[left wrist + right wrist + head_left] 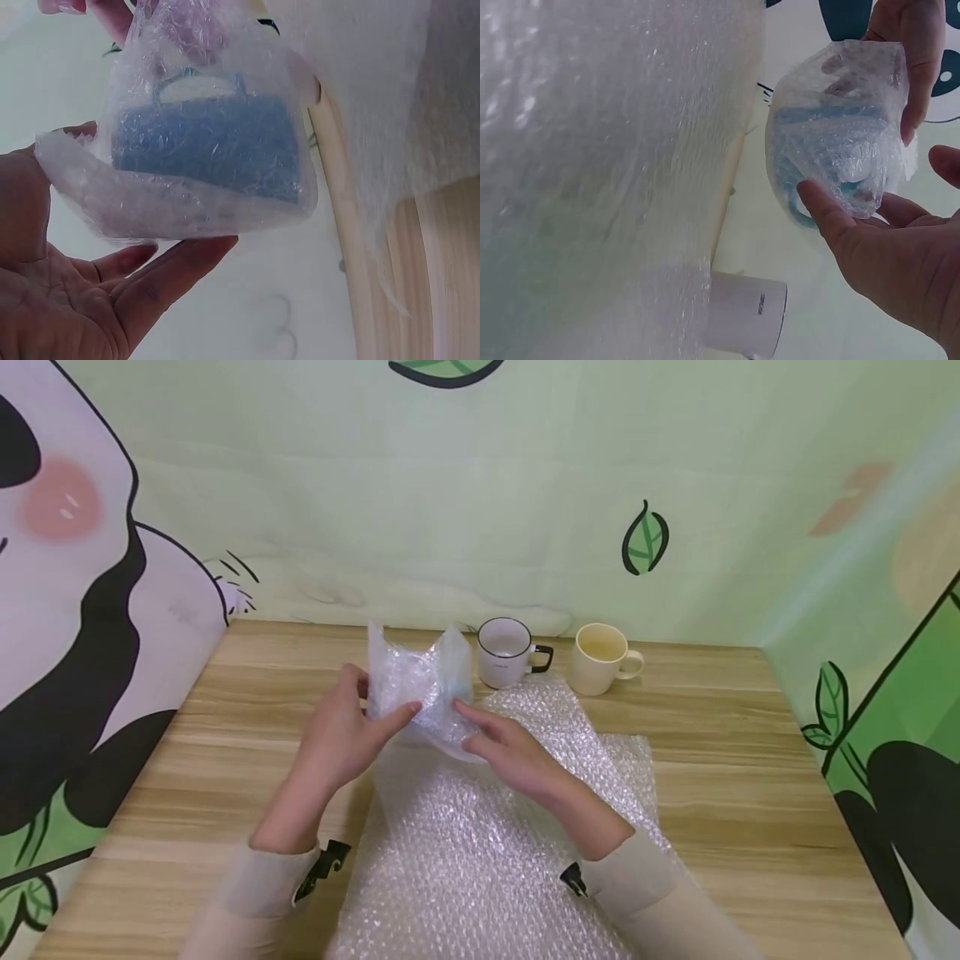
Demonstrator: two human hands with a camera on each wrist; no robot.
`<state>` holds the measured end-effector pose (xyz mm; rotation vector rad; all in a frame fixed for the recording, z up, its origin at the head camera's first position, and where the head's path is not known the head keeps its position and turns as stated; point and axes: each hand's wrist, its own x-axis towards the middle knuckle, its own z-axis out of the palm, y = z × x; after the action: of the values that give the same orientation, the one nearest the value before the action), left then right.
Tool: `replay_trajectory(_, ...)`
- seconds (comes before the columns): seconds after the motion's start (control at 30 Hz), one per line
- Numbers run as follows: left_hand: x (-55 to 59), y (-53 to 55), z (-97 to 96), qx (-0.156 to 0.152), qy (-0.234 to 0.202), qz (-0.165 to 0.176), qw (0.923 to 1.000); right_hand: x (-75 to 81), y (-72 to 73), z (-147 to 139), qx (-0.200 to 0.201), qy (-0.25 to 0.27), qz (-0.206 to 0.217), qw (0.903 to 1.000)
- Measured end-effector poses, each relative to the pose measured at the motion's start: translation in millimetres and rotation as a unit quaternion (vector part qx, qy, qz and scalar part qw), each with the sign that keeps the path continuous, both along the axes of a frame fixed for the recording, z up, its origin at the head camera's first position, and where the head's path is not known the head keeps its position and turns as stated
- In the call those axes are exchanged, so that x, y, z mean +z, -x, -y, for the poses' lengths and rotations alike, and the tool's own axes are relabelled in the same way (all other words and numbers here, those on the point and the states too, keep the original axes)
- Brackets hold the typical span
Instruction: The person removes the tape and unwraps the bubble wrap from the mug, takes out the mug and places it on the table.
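Observation:
A blue mug (pixel 210 146) with a handle shows through the bubble wrap (pixel 408 681) folded around it. Both hands hold this bundle up near the back of the table. My left hand (pixel 337 731) grips its left side, thumb across the near face and fingers partly hidden behind. On the other side, my right hand (pixel 521 760) holds the wrap at the lower right, fingertips against the plastic. Loose wrap stands up in two peaks at the top of the bundle. Below the hands lies a large bubble wrap sheet (pixel 480 860).
A white mug (pixel 502 664) with a black rim and handle stands just right of the bundle. Beside it is a cream mug (pixel 596 668). The wooden table (pixel 750 827) meets a printed cloth backdrop (pixel 450 510) at its back edge.

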<state>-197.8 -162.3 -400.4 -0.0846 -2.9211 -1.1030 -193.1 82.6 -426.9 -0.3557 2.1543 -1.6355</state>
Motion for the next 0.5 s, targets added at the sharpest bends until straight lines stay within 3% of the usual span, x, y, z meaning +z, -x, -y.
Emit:
replay_trajectory(0.2,-2.5,-7.1,-11.8,-0.016,0.003,-0.006,0.9999,1.1,-10.6,-16,0.008,-0.015,-0.011,0.9998)
replay_trajectory(0.5,-7.2,-15.8,-36.0,-0.033,0.006,0.014,0.9993,-5.9,-29.7,-43,-0.012,-0.028,0.016,0.9994)
